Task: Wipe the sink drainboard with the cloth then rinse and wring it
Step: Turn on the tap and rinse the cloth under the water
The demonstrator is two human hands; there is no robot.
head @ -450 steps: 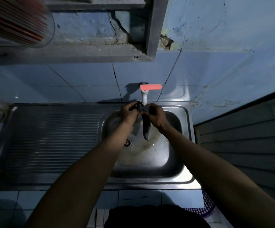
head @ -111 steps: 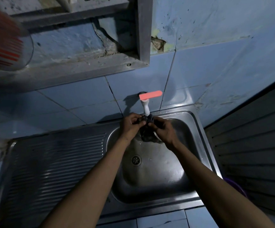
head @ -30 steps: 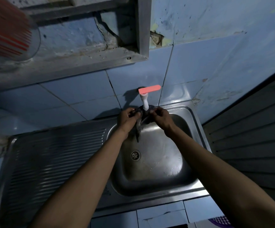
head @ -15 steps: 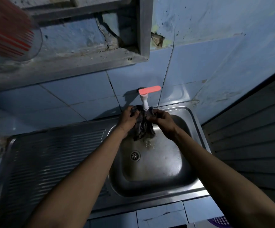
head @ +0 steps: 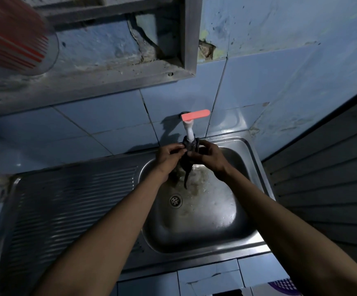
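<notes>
Both hands meet just under the white tap spout (head: 190, 133), a little above the centre of the frame, over the back edge of the steel sink basin (head: 226, 227). The left hand (head: 169, 155) and the right hand (head: 210, 155) each have their fingers curled round the dark cloth (head: 189, 146), which is bunched between them and touches the mouth of the spout. A thin twisted tail of the cloth hangs down from the hands into the basin. The tap's red lever handle (head: 195, 114) points toward the right of the frame. The drain (head: 175, 200) sits below the hands, left of the basin's middle. The ribbed drainboard (head: 71, 201) fills the left centre of the frame. A clear cup with red stripes (head: 13, 37) is blurred at upper left, and a purple basket (head: 284, 285) shows at lower right.
</notes>
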